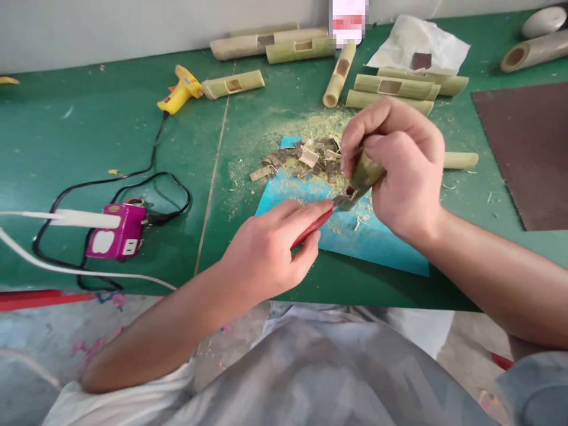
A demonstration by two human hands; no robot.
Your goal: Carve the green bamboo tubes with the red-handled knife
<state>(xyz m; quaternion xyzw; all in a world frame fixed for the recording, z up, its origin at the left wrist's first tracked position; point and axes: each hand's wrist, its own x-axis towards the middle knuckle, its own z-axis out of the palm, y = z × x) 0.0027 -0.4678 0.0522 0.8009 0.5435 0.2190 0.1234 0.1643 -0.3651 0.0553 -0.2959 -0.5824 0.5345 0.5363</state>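
Observation:
My right hand is closed around a short green bamboo tube, held tilted above a blue mat. My left hand grips a red-handled knife whose blade tip touches the lower end of the tube. Just behind the hands, a pile of bamboo chips and sawdust lies on the mat's far edge and the green table.
Several cut bamboo tubes with rectangular holes lie at the back. A yellow glue gun is cabled to a pink power strip at left. A dark brown sheet lies at right, white paper behind.

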